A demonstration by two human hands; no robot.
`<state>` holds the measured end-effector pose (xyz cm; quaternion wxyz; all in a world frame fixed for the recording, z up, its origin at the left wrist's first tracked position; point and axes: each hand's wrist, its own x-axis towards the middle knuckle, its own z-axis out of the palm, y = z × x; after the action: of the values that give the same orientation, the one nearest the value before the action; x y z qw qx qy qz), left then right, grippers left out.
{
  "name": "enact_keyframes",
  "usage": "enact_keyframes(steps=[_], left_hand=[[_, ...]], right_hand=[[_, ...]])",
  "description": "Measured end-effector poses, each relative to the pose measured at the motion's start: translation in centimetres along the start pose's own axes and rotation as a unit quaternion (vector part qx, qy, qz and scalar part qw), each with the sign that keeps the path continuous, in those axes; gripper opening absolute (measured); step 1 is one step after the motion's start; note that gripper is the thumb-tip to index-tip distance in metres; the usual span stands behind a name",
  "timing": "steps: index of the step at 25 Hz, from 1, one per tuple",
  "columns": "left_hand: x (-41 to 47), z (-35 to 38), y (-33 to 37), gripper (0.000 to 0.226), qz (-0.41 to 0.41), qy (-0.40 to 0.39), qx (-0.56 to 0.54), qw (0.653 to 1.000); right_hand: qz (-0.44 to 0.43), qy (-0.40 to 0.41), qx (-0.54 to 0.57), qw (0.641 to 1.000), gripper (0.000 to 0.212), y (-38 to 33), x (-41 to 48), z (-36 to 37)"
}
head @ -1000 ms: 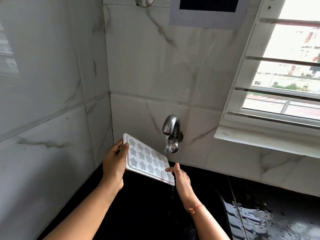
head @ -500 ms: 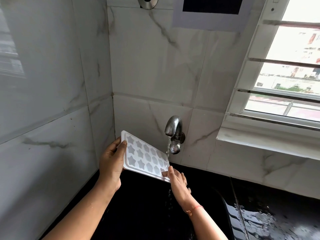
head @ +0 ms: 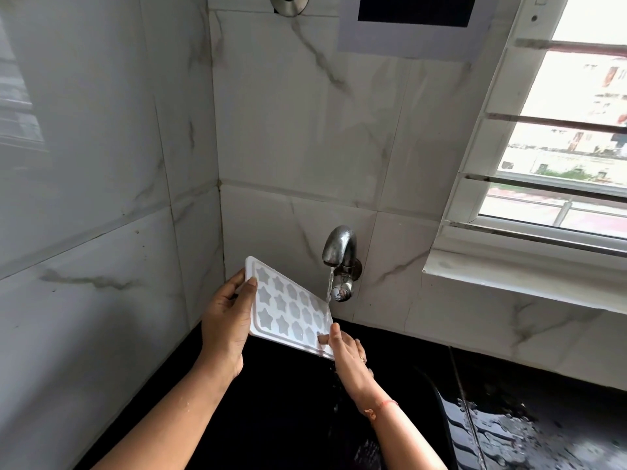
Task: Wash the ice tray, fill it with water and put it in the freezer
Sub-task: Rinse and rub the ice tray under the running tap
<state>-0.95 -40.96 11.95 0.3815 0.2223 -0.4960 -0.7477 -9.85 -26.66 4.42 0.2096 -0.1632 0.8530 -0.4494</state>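
Tilting down toward its right end, the white ice tray [head: 288, 310] hangs in the air over the black sink [head: 288, 418], just under the spout. Its star-shaped pockets face up and toward me. A thin stream of water [head: 329, 286] falls from the steel tap [head: 339, 249] and strikes the tray at its far right edge, then runs off the low corner into the basin.

The left hand [head: 225, 320] has the raised left end, its grip clamped on the rim with the thumb laid across the top face and the fingers behind. The right hand [head: 346, 354] takes the low right corner, its grip closed on the tray too: the thumb stands along the edge and one fingertip presses into a pocket near the corner. A red thread band [head: 380, 407] circles that wrist, and a small ring [head: 362, 359] shows on one finger.

Around them, grey-veined marble tiles [head: 288, 147] cover both walls of the corner. To the right the dark desk [head: 526, 435] beside the sink lies wet, puddled and shining. Above it a white sill [head: 509, 276] juts out under a barred window [head: 559, 130] full of daylight.
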Motion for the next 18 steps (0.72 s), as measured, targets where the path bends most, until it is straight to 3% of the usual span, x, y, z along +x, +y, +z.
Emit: enact_keyframes(steps=[5, 7, 10, 12, 14, 18], left_hand=[[0.0, -0.3, 0.4, 0.014, 0.007, 0.005, -0.001, 1.000], [0.0, -0.5, 0.5, 0.013, 0.011, 0.006, -0.003, 1.000], [0.1, -0.8, 0.9, 0.015, 0.010, 0.016, -0.003, 1.000], [0.2, -1.1, 1.1, 0.013, 0.008, 0.019, -0.004, 1.000], [0.3, -1.2, 1.3, 0.013, 0.008, 0.019, 0.000, 1.000], [0.2, -1.3, 1.8, 0.013, 0.016, 0.013, -0.004, 1.000]], right_hand=[[-0.005, 0.006, -0.010, 1.000, 0.058, 0.4, 0.3, 0.3], [-0.010, -0.002, 0.018, 1.000, 0.055, 0.8, 0.4, 0.5], [-0.033, 0.024, 0.087, 0.995, 0.071, 1.4, 0.7, 0.4], [-0.029, 0.054, 0.104, 0.993, 0.064, 1.4, 0.8, 0.3], [-0.012, 0.063, 0.077, 0.995, 0.051, 1.4, 0.7, 0.3], [0.009, 0.033, 0.017, 0.999, 0.060, 0.9, 0.7, 0.5]])
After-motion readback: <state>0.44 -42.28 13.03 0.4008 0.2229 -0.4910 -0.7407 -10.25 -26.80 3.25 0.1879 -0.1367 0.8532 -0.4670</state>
